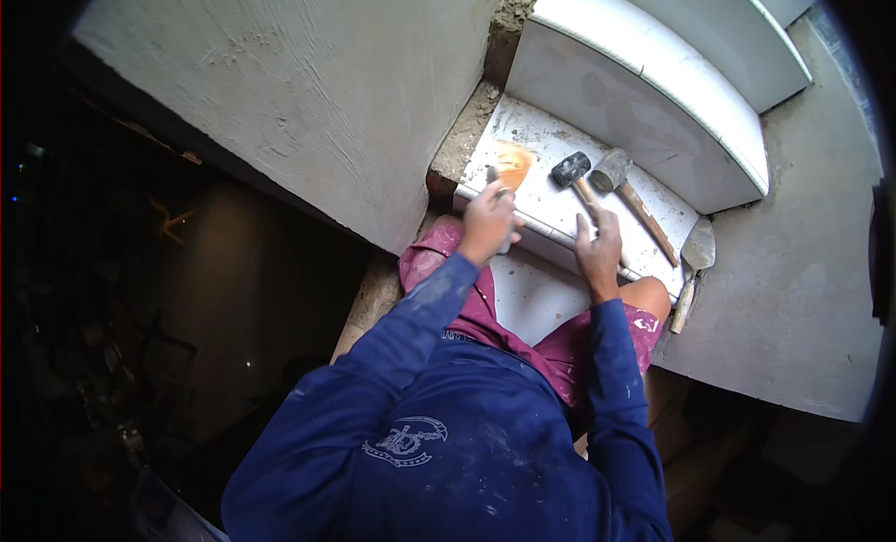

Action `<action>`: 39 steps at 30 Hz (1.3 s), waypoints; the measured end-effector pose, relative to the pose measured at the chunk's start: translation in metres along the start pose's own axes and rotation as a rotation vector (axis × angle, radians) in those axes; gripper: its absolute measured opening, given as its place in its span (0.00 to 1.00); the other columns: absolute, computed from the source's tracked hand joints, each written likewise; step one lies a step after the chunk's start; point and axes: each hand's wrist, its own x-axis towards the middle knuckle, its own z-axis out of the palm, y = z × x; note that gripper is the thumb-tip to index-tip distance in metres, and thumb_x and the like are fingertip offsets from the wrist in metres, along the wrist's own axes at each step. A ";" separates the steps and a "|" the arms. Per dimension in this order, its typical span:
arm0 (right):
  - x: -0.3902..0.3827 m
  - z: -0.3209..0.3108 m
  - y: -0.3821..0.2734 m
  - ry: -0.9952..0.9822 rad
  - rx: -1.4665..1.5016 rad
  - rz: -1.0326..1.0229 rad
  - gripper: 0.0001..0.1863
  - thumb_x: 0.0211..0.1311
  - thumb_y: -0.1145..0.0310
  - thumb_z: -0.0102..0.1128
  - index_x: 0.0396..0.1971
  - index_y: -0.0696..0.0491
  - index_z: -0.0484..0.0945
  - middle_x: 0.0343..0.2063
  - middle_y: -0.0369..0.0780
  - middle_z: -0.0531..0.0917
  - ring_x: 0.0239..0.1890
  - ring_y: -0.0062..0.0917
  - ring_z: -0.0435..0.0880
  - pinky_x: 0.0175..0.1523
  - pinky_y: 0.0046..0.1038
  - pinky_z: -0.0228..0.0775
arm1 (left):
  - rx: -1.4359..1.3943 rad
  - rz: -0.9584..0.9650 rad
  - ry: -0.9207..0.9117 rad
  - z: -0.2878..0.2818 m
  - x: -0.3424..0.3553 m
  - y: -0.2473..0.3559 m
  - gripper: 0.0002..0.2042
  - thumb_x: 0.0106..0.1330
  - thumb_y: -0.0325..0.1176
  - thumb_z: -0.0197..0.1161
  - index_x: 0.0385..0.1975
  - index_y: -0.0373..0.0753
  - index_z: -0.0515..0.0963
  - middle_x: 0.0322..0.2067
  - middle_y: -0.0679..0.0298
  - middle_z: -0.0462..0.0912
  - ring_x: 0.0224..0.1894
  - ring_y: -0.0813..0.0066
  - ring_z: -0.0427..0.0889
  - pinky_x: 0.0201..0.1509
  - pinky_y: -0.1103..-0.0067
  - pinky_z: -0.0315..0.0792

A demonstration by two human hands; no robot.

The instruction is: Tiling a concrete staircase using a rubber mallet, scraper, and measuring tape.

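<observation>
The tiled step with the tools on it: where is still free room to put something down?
Free: the far left part of the tiled step, between the rough mortar edge and the black mallet. Crowded: the middle and right, where the mallet, hammer and trowel lie close together, and the front edge, taken by the left hand and right hand.

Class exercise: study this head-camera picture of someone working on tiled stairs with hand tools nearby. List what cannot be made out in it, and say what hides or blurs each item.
- Head view: the tool in the left hand is mostly covered by the hand's grip.
- Head view: the orange object beyond it is a motion blur; its kind is unclear.
- Head view: the rubber mallet handle runs under the right hand.
- Head view: the dark area at left is too dim to read.
</observation>
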 end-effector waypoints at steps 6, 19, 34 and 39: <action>-0.030 0.031 -0.057 -0.265 0.256 0.105 0.13 0.56 0.71 0.64 0.41 0.58 0.79 0.32 0.47 0.78 0.30 0.36 0.78 0.39 0.34 0.71 | -0.114 -0.168 0.116 -0.087 -0.011 0.021 0.12 0.70 0.34 0.53 0.48 0.35 0.72 0.33 0.65 0.73 0.27 0.77 0.78 0.21 0.80 0.74; -0.048 0.033 -0.067 -0.309 0.279 0.100 0.10 0.57 0.74 0.62 0.39 0.59 0.79 0.31 0.45 0.79 0.26 0.31 0.80 0.35 0.29 0.73 | -0.074 -0.148 0.340 -0.037 0.012 -0.006 0.07 0.71 0.34 0.50 0.42 0.39 0.67 0.32 0.64 0.72 0.25 0.76 0.77 0.19 0.77 0.72; 0.017 0.088 -0.100 -0.531 0.519 0.204 0.19 0.65 0.65 0.49 0.52 0.61 0.74 0.45 0.56 0.81 0.51 0.45 0.81 0.57 0.35 0.70 | -0.447 -0.104 0.127 -0.037 0.073 -0.014 0.08 0.72 0.26 0.45 0.40 0.30 0.72 0.36 0.53 0.79 0.38 0.67 0.79 0.45 0.72 0.76; 0.034 0.108 -0.104 -0.295 0.576 0.358 0.15 0.64 0.66 0.48 0.43 0.58 0.79 0.33 0.52 0.85 0.40 0.41 0.85 0.49 0.34 0.74 | -0.289 -0.180 0.098 -0.044 0.100 0.006 0.05 0.70 0.24 0.50 0.40 0.29 0.71 0.34 0.57 0.77 0.37 0.68 0.80 0.41 0.74 0.79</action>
